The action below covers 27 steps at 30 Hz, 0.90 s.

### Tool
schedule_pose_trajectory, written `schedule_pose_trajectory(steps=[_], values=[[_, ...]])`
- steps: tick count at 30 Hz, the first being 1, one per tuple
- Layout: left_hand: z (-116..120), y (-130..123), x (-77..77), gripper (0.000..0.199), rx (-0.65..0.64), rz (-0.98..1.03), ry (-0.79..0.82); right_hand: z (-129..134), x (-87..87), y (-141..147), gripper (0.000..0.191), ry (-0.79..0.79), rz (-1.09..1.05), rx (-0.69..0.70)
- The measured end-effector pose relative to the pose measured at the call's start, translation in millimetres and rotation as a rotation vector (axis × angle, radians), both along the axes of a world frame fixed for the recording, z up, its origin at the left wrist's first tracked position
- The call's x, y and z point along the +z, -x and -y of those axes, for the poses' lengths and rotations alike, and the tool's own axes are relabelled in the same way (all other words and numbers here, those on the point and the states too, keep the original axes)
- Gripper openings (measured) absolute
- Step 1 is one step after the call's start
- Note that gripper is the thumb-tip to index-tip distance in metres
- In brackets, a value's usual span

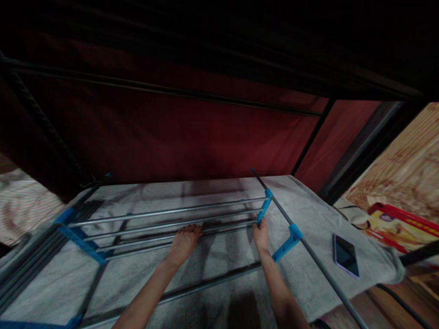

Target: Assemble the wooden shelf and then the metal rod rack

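Observation:
A rack frame of grey metal tubes [168, 212] and blue plastic brackets lies on a grey cloth. My left hand [185, 240] is closed over the front tubes near their middle, fingertips hidden behind them. At the tubes' right end, my right hand [260, 234] grips the lower part of a blue bracket [265, 208]. That bracket sits on a long side pole [283, 211]. Another blue bracket [290, 242] on the same pole points toward my right wrist. The left tube ends meet a blue bracket [82, 238].
Several loose grey tubes [37, 260] lie at the left. A phone [345, 255] rests on the cloth [315, 224] at the right, near a red and yellow box [404, 224]. Dark red panels [192, 132] in a black frame rise behind. Another tube [212, 281] crosses nearer to me.

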<state>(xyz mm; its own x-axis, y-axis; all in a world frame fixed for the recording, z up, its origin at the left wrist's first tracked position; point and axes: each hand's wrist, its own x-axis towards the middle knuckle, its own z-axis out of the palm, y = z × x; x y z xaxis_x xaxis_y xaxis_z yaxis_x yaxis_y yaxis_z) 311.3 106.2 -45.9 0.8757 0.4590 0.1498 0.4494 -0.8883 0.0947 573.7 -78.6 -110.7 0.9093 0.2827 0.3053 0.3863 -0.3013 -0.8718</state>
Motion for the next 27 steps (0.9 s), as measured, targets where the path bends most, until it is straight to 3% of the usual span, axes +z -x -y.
schedule_pose_trajectory(steps=[15,27], values=[[-1.1,4.8,9.1,0.034,0.011,-0.030,0.040,-0.8,8.7,0.8,0.028,0.061,0.035,0.025],[-1.4,6.3,14.4,0.034,0.007,-0.030,0.065,-4.5,13.9,5.6,0.036,0.135,0.094,-0.005]])
